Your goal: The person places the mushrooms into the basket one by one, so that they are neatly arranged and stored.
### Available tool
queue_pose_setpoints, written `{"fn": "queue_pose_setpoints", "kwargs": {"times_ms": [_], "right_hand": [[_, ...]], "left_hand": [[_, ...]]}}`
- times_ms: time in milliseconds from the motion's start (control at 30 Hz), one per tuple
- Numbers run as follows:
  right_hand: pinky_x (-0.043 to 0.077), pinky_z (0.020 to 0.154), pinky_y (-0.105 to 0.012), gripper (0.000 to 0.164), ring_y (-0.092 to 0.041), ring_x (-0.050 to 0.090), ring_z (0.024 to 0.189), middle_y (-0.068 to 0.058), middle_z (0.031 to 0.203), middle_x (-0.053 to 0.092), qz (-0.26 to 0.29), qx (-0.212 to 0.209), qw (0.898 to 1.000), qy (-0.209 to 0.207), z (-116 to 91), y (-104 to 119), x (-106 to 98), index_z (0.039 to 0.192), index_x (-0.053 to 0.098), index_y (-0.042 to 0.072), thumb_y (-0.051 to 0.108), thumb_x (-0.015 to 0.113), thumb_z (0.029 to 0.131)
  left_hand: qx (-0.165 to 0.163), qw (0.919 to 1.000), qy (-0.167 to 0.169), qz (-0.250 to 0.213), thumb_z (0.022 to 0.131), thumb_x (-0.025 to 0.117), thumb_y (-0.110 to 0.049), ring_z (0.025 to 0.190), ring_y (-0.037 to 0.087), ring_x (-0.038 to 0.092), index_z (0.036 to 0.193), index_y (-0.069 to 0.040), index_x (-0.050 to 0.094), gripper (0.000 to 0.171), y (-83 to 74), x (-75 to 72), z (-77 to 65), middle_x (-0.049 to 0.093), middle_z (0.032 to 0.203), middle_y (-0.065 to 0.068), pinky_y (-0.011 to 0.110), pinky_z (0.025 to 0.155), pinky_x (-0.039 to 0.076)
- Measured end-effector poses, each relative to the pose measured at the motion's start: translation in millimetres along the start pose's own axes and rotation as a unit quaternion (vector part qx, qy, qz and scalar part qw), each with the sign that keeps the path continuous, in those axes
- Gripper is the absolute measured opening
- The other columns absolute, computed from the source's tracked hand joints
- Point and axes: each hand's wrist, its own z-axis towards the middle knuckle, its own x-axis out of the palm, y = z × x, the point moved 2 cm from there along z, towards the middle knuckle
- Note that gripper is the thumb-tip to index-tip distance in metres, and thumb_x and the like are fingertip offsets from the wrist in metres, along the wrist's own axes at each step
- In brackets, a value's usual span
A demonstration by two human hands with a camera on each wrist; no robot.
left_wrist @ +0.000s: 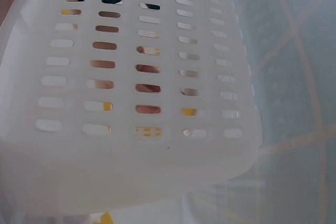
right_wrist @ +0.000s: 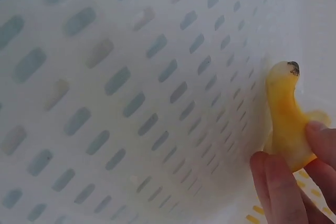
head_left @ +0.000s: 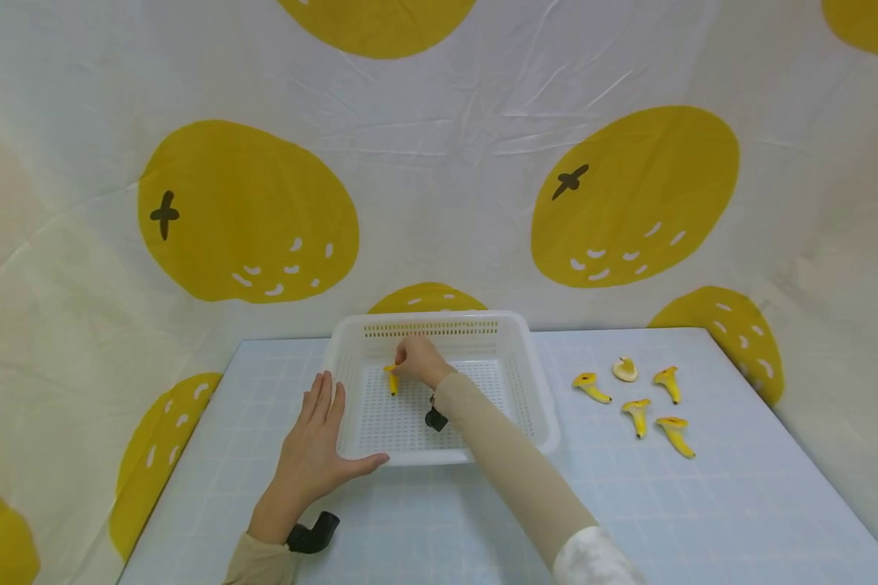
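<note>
A white plastic basket (head_left: 442,458) with a slotted floor and walls sits at the back middle of the table. Inside it, toward the left, my right hand (head_left: 422,361) pinches a yellow toy mushroom (head_left: 393,384) that looks like a chanterelle. In the right wrist view the mushroom (right_wrist: 285,116) has its dark-tipped stem pointing up and away from the fingertips, close to the basket floor. My left hand (head_left: 310,457) lies with straight fingers along the basket's left rim, its thumb stretched along the front rim. The left wrist view shows only the slotted basket wall (left_wrist: 126,156).
Several more yellow toy mushrooms (head_left: 636,417) lie loose on the table (head_left: 746,512) right of the basket. One (head_left: 625,370) stands with its pale cap side showing. A patterned cloth (head_left: 439,203) hangs right behind the table's back edge. Black wrist cameras (head_left: 315,534) are strapped on.
</note>
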Motion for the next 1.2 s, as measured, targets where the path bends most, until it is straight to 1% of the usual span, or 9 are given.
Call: {"fn": "queue_pose_setpoints", "kwargs": {"times_ms": [100,300,433,567,667,900,1033,1200], "right_hand": [[0.046,0.066,-0.025,0.011,-0.014,0.051,0.071,-0.001,0.078,0.059,-0.009,-0.005,1.0,0.007,-0.1,-0.4,-0.4,0.077,0.065,0.007,0.012,0.074,0.08],[0.047,0.068,-0.026,0.009,-0.016,0.055,0.076,-0.003,0.085,0.062,-0.034,-0.028,0.999,0.025,0.0,0.5,-0.3,0.083,0.066,0.007,0.011,0.074,0.08],[0.047,0.069,-0.027,0.011,-0.016,0.055,0.077,-0.003,0.086,0.061,-0.035,-0.024,0.999,0.033,-0.5,0.3,0.3,0.087,0.066,0.006,0.012,0.074,0.08],[0.047,0.069,-0.027,0.013,-0.017,0.055,0.077,-0.004,0.085,0.062,-0.041,-0.022,0.998,0.032,-0.4,0.1,0.9,0.09,0.067,0.006,0.013,0.073,0.08],[0.047,0.07,-0.026,0.015,-0.016,0.056,0.077,-0.003,0.085,0.063,-0.049,-0.025,0.998,0.029,1.0,-0.8,1.8,0.091,0.068,0.006,0.013,0.074,0.079],[0.048,0.072,-0.027,0.018,-0.017,0.057,0.081,-0.003,0.089,0.064,-0.059,-0.021,0.998,0.03,0.5,-0.1,2.0,0.094,0.067,0.008,0.014,0.073,0.078],[0.048,0.071,-0.028,0.02,-0.017,0.057,0.083,-0.003,0.092,0.063,-0.055,-0.014,0.998,0.035,-2.0,1.5,0.9,0.097,0.067,0.008,0.014,0.072,0.078],[0.048,0.073,-0.03,0.026,-0.018,0.055,0.085,-0.005,0.101,0.063,-0.05,-0.003,0.998,0.043,-5.4,6.2,-5.1,0.101,0.065,0.007,0.012,0.072,0.077]], "left_hand": [[-0.002,1.0,0.004,0.001,0.059,0.056,-0.085,0.143,0.032,0.006,0.145,0.006,0.026,0.129,0.0,0.4,0.1,0.01,0.155,0.021,0.051,0.11,0.025],[0.002,1.0,-0.007,0.001,0.059,0.058,-0.084,0.143,0.033,0.009,0.144,0.006,0.027,0.127,0.2,0.7,-0.1,0.012,0.154,0.022,0.049,0.11,0.024],[-0.001,1.0,-0.001,-0.003,0.06,0.057,-0.084,0.143,0.033,0.007,0.145,0.005,0.026,0.127,0.3,0.4,-0.1,0.01,0.155,0.021,0.048,0.111,0.023],[-0.006,0.9999,0.012,-0.007,0.061,0.055,-0.085,0.144,0.032,0.004,0.146,0.004,0.023,0.127,0.8,0.3,0.2,0.007,0.156,0.02,0.047,0.113,0.019],[-0.005,0.9999,0.013,-0.009,0.061,0.055,-0.085,0.144,0.032,0.004,0.146,0.004,0.023,0.127,1.2,0.5,0.3,0.007,0.156,0.02,0.046,0.113,0.019],[-0.008,0.9999,0.008,-0.003,0.059,0.057,-0.085,0.143,0.033,0.007,0.145,0.005,0.025,0.128,0.5,-0.2,0.4,0.009,0.155,0.021,0.052,0.108,0.027],[-0.008,0.9999,0.01,-0.007,0.059,0.058,-0.084,0.143,0.033,0.007,0.145,0.006,0.026,0.128,-1.1,-1.7,-0.2,0.009,0.155,0.021,0.052,0.109,0.025],[-0.005,0.9999,0.01,-0.011,0.06,0.06,-0.082,0.143,0.033,0.006,0.144,0.006,0.027,0.127,-1.6,-2.5,0.1,0.009,0.155,0.022,0.051,0.11,0.024]]}}
